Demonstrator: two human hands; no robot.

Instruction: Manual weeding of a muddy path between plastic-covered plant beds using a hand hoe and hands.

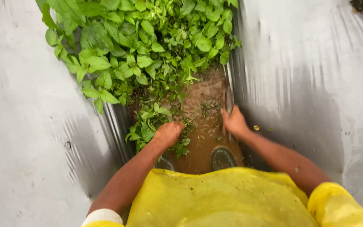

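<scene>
Between silver plastic mulch sheets (30,138), your left hand (167,133) is fisted around leafy green weeds (148,122) while your right hand (234,122) clasps a dark blade tool (228,98), so grip low near wet brown soil (204,126).

Silvery plastic sheeting (30,138) either side of the fingers: glossy, smooth, creased in fine ripples. Soil (206,122) between the hands: wet, brown, muddy, rough with plant scraps. Weeds (148,122) under left fingers: soft matt leaves. Yellow garment (232,197): smooth, slightly shiny, waterproof-looking.
</scene>
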